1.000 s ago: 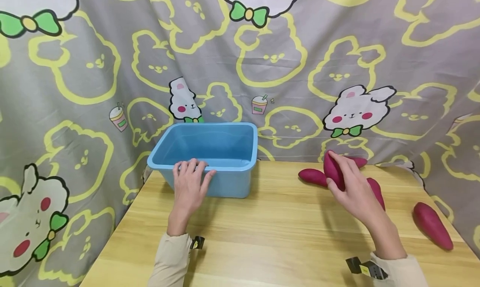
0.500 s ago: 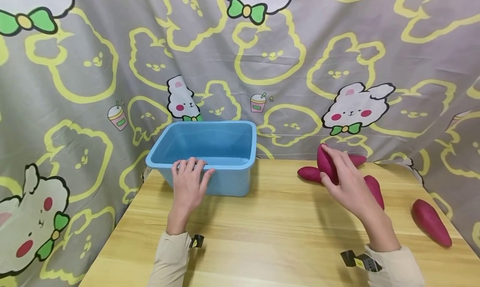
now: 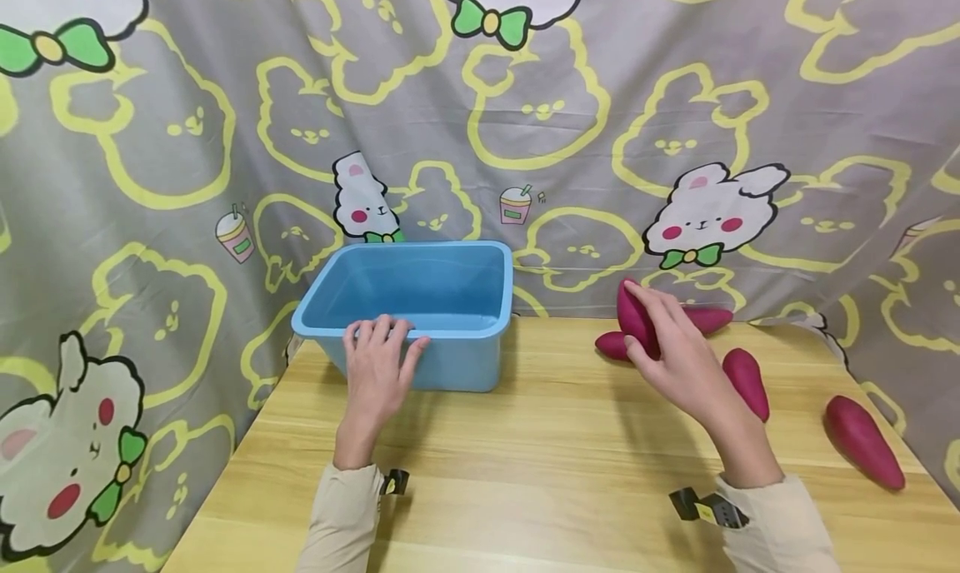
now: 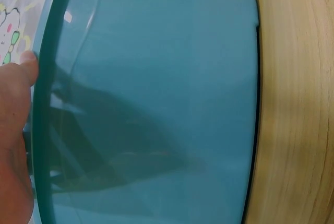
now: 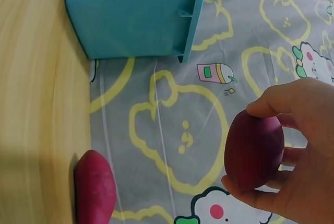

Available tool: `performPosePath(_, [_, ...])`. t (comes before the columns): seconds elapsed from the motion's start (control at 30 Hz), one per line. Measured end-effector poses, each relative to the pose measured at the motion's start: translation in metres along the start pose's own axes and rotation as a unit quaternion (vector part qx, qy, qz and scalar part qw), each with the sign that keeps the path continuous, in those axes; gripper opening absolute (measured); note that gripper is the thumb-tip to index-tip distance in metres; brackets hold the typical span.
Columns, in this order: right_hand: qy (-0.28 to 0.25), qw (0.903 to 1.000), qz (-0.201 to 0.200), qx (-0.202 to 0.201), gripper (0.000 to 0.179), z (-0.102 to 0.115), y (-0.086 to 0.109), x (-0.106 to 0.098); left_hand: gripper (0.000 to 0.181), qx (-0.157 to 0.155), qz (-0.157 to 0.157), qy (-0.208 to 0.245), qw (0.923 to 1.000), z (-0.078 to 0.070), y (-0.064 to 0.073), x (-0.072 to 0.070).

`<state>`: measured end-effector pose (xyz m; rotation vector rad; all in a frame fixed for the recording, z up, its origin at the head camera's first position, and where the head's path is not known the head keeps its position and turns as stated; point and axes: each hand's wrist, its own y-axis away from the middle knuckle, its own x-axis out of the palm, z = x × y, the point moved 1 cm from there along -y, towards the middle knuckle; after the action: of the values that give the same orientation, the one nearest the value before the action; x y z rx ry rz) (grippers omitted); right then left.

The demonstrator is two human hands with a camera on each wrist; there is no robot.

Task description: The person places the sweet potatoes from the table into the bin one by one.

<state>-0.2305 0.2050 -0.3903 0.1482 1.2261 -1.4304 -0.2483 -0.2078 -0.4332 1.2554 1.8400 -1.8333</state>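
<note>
My right hand holds a purple sweet potato above the table, pinched between the thumb and fingers. In the right wrist view the same sweet potato shows its blunt end, apart from the table. My left hand grips the near rim of a blue plastic bin at the back left, fingers hooked over the edge. The left wrist view shows that hand at the rim beside the bin's wall. Part of the bin's floor shows, bare; the near part is hidden.
Several other sweet potatoes lie on the wooden table: one left of the held one, one behind my right hand, one beside my wrist, one near the right edge. A patterned grey curtain hangs behind.
My right hand has moved left and slightly up with the sweet potato, uncovering more of the one beside the wrist. My left hand stays on the bin's rim.
</note>
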Motion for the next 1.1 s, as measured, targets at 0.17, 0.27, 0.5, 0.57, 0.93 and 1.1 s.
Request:
performPosePath(0.17, [-0.005, 1.0000, 0.002, -0.007, 0.075, 0.005, -0.005, 0.001, 0.036, -0.001, -0.002, 0.000, 1.0000, 0.000, 0.000, 0.000])
performPosePath(0.27, [-0.004, 0.9999, 0.001, -0.014, 0.075, 0.006, -0.009, 0.002, 0.036, 0.000, -0.003, 0.002, 1.0000, 0.000, 0.000, 0.000])
performPosePath(0.5, [-0.004, 0.9998, 0.009, -0.019, 0.074, 0.009, -0.014, 0.006, 0.038, 0.001, -0.004, 0.003, 1.0000, 0.000, -0.001, 0.000])
performPosePath(0.57, [-0.006, 0.9997, 0.008, -0.022, 0.073, 0.010, -0.016, 0.008, 0.038, 0.002, -0.004, 0.005, 1.0000, 0.000, -0.001, 0.000])
performPosePath(0.93, [-0.010, 0.9993, 0.012, -0.035, 0.071, 0.022, -0.031, 0.009, 0.037, 0.001, -0.006, 0.006, 1.0000, 0.001, -0.001, 0.001])
performPosePath(1.1, [-0.017, 0.9989, 0.015, -0.041, 0.072, 0.028, -0.038, 0.010, 0.036, 0.000, -0.003, 0.007, 1.0000, 0.001, -0.001, 0.000])
